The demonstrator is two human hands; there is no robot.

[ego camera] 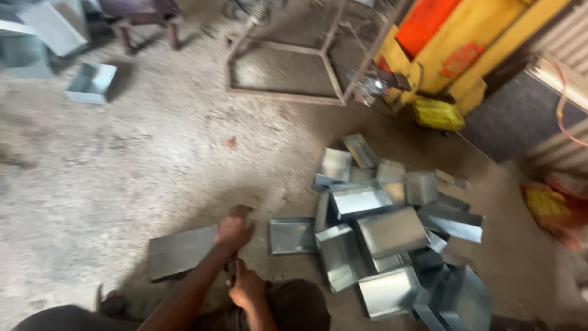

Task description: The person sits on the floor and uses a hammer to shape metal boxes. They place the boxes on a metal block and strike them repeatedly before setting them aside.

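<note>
Fingers of left hand curled shut, apparently about a dark object at the fist's top, blurred beyond identification. Fingers of right hand likewise curled, closed on a thin dark shaft between the two hands; kind of tool not discernible.

Left to right across the concrete floor:

Upper left: one open metal tray, lying alone, well apart from the hands.

Lower left: flat grey metal sheet, resting on the floor directly beneath and left of the left hand, one edge touching or passing under the forearm.

Centre: both hands stacked, left above right, over a dark-clothed knee.

Just right of the hands: single shallow tray, open side up, near the left hand but not touching it.

Right of centre: loose heap of folded sheet-metal trays, tilted at various angles, overlapping one another.

Upper centre: rusted angle-iron frame, standing on the floor.

Upper right: yellow machine body with orange panel; yellow bag at its base.

Far right: yellow-and-red bundle, blurred.
</note>
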